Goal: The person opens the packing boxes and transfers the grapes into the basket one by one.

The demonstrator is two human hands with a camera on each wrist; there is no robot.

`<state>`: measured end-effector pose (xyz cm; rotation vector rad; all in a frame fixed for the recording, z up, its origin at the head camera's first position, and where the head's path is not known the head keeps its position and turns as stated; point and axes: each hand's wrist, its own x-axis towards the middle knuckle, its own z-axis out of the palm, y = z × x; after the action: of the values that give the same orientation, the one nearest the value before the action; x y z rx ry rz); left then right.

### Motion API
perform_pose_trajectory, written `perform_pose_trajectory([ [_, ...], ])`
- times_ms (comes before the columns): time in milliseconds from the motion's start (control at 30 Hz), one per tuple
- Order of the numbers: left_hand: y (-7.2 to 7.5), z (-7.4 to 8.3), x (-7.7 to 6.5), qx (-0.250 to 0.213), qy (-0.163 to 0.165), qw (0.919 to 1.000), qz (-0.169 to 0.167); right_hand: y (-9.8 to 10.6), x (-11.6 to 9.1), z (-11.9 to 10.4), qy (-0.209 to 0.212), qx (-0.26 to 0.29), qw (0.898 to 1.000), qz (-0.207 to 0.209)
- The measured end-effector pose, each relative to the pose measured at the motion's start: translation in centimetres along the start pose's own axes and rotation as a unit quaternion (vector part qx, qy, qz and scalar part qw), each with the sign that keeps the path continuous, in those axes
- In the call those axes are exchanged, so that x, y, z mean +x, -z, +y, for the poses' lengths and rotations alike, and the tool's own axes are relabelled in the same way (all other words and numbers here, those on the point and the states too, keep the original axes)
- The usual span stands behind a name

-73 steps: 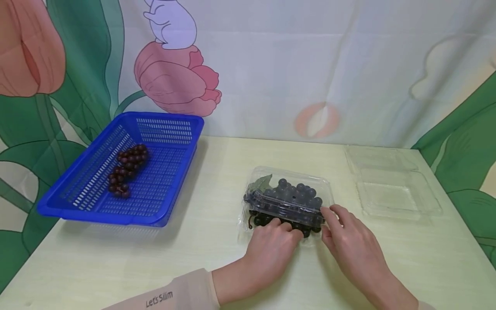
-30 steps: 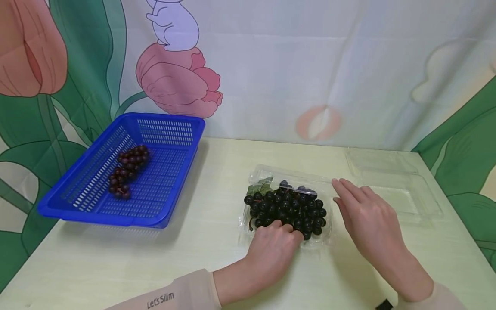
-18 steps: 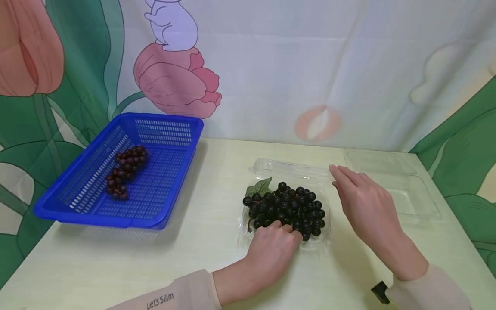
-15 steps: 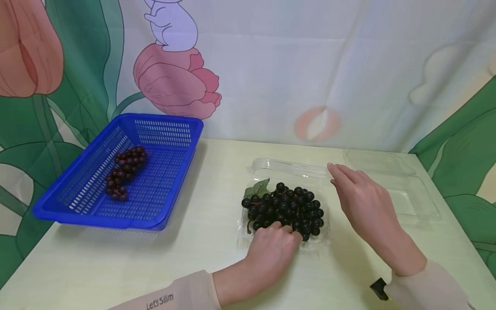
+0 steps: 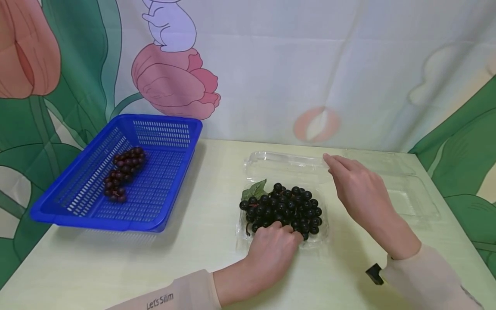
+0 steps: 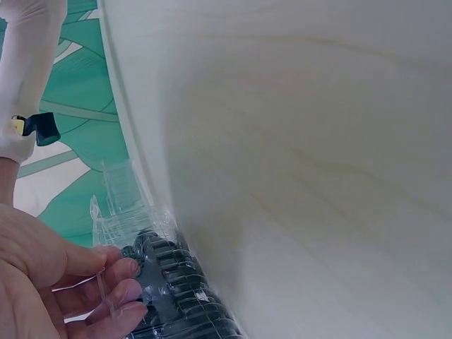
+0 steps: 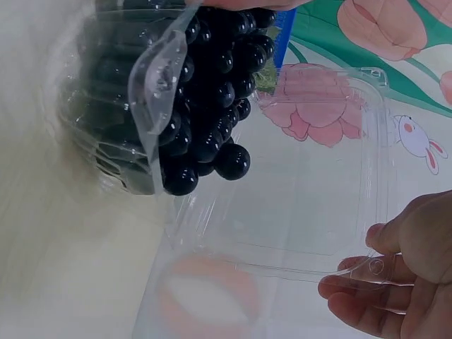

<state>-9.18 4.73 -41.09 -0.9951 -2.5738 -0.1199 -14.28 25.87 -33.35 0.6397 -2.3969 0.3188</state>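
In the head view my left hand (image 5: 276, 249) grips the near edge of a clear plastic clamshell box (image 5: 327, 224). The left wrist view shows its thumb and fingers (image 6: 127, 291) pinching the thin rim. A bunch of black grapes (image 5: 284, 209) with a green leaf (image 5: 254, 189) fills the box. Behind the grapes, the hinged clear lid (image 5: 286, 165) stands raised and tilted back. My right hand (image 5: 358, 189) holds the lid's right corner; in the right wrist view its thumb and fingers (image 7: 360, 286) pinch the lid's edge tab.
A blue slotted basket (image 5: 166, 189) stands at the left with a bunch of dark red grapes (image 5: 123, 172) inside. Another clear clamshell box (image 5: 412, 193) lies open at the back right. A printed curtain (image 5: 263, 77) hangs behind the table (image 5: 128, 271).
My right hand has swung the lid up and away from me, uncovering the black grapes. The left hand keeps its grip on the near edge.
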Motion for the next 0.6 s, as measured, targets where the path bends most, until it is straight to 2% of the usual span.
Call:
perform_pose_trajectory([
  [333,0.5,-0.1,0.3,-0.011,-0.008,0.9999,-0.009,0.0,1.3,1.1,-0.020,0.011,0.999,-0.025],
  [600,0.9,-0.5,0.6,-0.024,-0.022,0.9993,-0.017,0.1,3.0,1.8,-0.053,0.027,0.996,-0.067],
])
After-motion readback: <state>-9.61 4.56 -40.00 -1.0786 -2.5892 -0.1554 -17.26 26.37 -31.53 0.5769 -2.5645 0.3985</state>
